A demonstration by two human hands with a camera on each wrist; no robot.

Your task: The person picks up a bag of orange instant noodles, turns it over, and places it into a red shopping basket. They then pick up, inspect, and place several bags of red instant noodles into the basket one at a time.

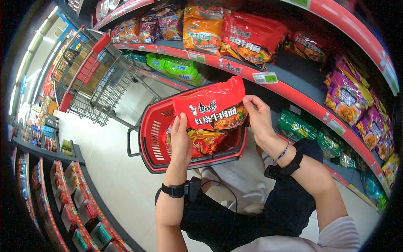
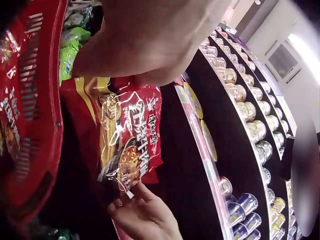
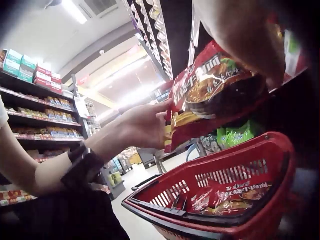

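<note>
A red packet of instant noodles is held up with its printed front showing, pinched at opposite sides by both hands. My left hand grips its left edge, thumb on the front. My right hand pinches the right edge between thumb and fingers. In the right wrist view the same packet hangs above the red shopping basket. Inside the basket lies similar red noodle packaging, partly hidden by the held packet in the head view.
Shelves of noodle packets curve along the right, with purple packs, orange packs and green packs. A wire shopping cart stands at upper left. Low shelves of small goods line the left. The person's legs are close below the basket.
</note>
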